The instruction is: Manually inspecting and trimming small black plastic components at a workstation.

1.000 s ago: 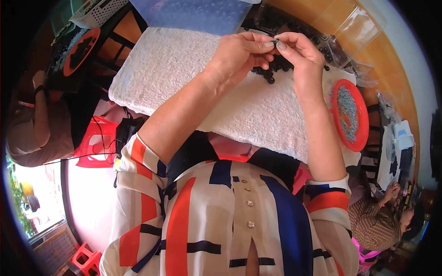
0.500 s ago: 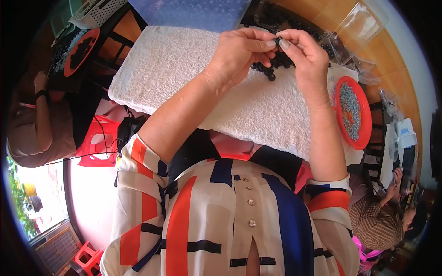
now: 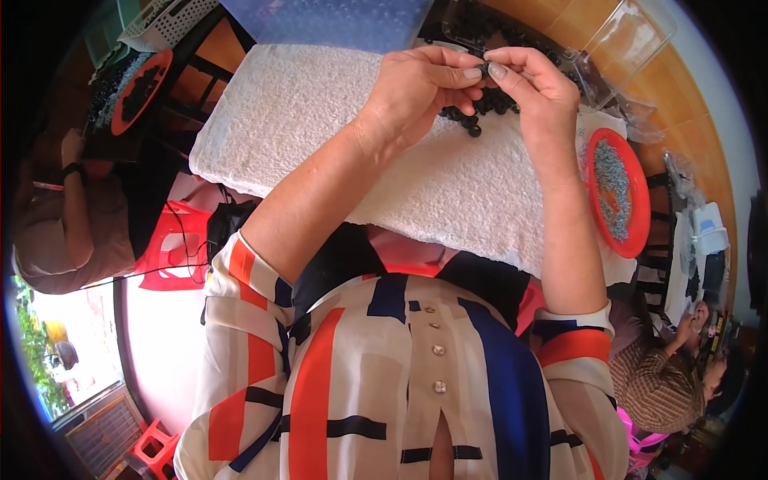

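Over the far side of the table, my left hand [image 3: 420,90] pinches a small black round part [image 3: 483,70] between thumb and finger. Closed on the same part from the other side is my right hand [image 3: 546,90], thumb and fingertip against it. Its details are mostly covered by the fingertips. Just below and behind the hands lies a loose pile of similar black round parts [image 3: 472,128] on a white towel [image 3: 296,120]. A red oval plate [image 3: 638,204], holding many tiny grey-blue pieces [image 3: 612,188], lies beside my right forearm.
Beyond the towel stands a translucent blue bin [image 3: 328,24]; more black parts lie in a clear tray [image 3: 488,28] at the back. At far left are a person's arm [image 3: 76,200], another red plate [image 3: 160,88] and a white basket [image 3: 172,24]. Another person [image 3: 660,384] works at lower right.
My right hand has shifted slightly right, with its fingers still on the black part. My left hand has hardly moved. The co-worker's hands at right have moved a little.
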Available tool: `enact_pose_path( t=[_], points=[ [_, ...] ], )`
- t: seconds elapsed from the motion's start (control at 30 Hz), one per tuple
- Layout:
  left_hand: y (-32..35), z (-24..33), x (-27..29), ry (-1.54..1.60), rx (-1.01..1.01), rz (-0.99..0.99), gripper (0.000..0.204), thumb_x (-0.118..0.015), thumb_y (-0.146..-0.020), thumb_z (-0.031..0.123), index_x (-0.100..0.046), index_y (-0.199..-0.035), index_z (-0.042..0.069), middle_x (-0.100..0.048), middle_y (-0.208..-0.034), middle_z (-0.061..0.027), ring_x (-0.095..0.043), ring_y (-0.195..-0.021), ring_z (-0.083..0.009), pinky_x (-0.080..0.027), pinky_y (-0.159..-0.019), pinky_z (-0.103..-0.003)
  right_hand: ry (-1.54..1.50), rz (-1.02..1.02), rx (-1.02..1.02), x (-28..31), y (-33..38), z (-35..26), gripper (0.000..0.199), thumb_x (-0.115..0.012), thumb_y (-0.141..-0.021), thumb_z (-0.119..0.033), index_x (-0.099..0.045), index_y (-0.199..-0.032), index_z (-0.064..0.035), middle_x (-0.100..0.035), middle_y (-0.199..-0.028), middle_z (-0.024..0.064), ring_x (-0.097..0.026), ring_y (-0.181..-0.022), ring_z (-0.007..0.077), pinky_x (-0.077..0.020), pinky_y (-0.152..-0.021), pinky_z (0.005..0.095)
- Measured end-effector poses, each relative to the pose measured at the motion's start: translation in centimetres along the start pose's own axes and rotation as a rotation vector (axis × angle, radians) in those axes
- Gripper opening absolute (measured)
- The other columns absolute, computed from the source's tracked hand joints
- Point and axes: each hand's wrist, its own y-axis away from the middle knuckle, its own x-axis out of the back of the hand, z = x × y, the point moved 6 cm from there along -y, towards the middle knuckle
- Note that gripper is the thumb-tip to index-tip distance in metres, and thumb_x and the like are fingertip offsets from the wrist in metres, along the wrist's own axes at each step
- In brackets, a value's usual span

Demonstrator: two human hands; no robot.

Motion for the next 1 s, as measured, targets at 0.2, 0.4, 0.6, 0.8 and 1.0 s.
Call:
enact_pose_path(
  t=[0.2, 0.4, 0.6, 0.8, 1.0],
  points=[
    [-0.2, -0.5, 0.4, 0.096, 0.056, -0.036, 0.015, -0.060, -0.089, -0.003, -0.060, -0.101, -0.012, -0.065, -0.089, -0.0185, -0.065, -0.074, -0.0239, -0.054, -0.064, -0.031, 0.145, -0.059, 0.082, -0.3, 0.1, -0.3, 0.015, -0.061, -0.091, -0.003, -0.065, -0.105, 0.0010, -0.067, -0.096, 0.0026, -0.061, -0.089, 0.0079, -0.0484, -0.080, 0.0222],
    [-0.5, -0.9, 0.9, 0.099, 0.093, -0.033, 0.016, -0.057, -0.091, -0.001, -0.059, -0.103, -0.012, -0.064, -0.093, -0.0178, -0.065, -0.079, -0.0243, -0.054, -0.067, -0.030, 0.256, -0.051, 0.196, -0.8, 0.4, -1.2, 0.019, -0.062, -0.086, 0.001, -0.064, -0.104, -0.0010, -0.064, -0.090, 0.0017, -0.060, -0.083, 0.0076, -0.0493, -0.077, 0.0230],
    [-0.8, -1.8, 0.7, 0.156, 0.122, -0.080, 0.017, -0.056, -0.092, 0.005, -0.062, -0.103, -0.007, -0.065, -0.097, -0.0157, -0.063, -0.092, -0.0238, -0.050, -0.087, -0.038, 0.378, 0.137, 0.317, -1.8, 0.9, -1.2, 0.022, -0.068, -0.074, -0.001, -0.061, -0.094, -0.0050, -0.060, -0.084, 0.0054, -0.062, -0.073, 0.0186, -0.0518, -0.066, 0.0308],
    [-0.7, -1.3, 0.2, 0.160, 0.117, -0.095, 0.017, -0.055, -0.092, 0.008, -0.062, -0.100, -0.006, -0.065, -0.097, -0.0162, -0.062, -0.090, -0.0265, -0.050, -0.085, -0.040, 0.621, 0.219, 0.545, -1.8, 1.0, -1.6, 0.025, -0.070, -0.069, -0.004, -0.058, -0.091, -0.0065, -0.056, -0.079, 0.0069, -0.060, -0.070, 0.0259, -0.0496, -0.063, 0.0372],
    [-0.5, -1.3, 0.4, 0.231, 0.195, -0.048, 0.023, -0.054, -0.091, 0.012, -0.063, -0.097, -0.008, -0.065, -0.091, -0.0166, -0.063, -0.080, -0.0257, -0.051, -0.072, -0.035, 0.665, 0.233, 0.584, -1.2, 1.2, -2.6, 0.021, -0.070, -0.069, -0.005, -0.058, -0.086, -0.0063, -0.058, -0.078, 0.0063, -0.061, -0.070, 0.0256, -0.0493, -0.060, 0.0354]
  ],
)
